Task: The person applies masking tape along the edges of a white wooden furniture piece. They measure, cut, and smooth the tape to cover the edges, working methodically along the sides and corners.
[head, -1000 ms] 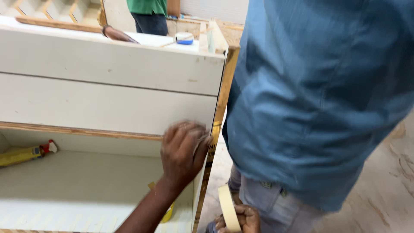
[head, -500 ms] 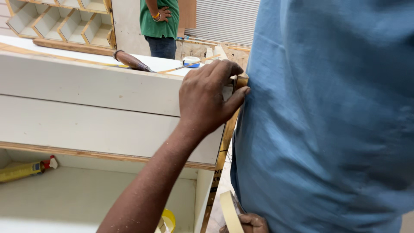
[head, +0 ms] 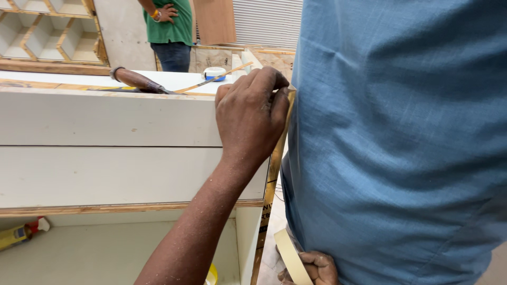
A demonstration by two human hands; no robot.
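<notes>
While your left hand (head: 251,113) presses flat on the cabinet's (head: 105,126) top right corner, the tape roll (head: 292,257) waits low by your hip.

Fingers lie together over the corner edge, pinning it rather than gripping, probably smoothing the edge strip down. Your right hand (head: 316,267), below the cabinet corner, is curled closed on the roll so it stays handy. Behind the cabinet top sit a chisel (head: 138,81) and a small tape measure (head: 214,73); a person in a green shirt (head: 171,24) stands further back.

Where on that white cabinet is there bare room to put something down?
Bare top left of the chisel, and the shelf floor between the glue bottle and yellow item. Crowded at the corner: left hand, tape roll.
</notes>
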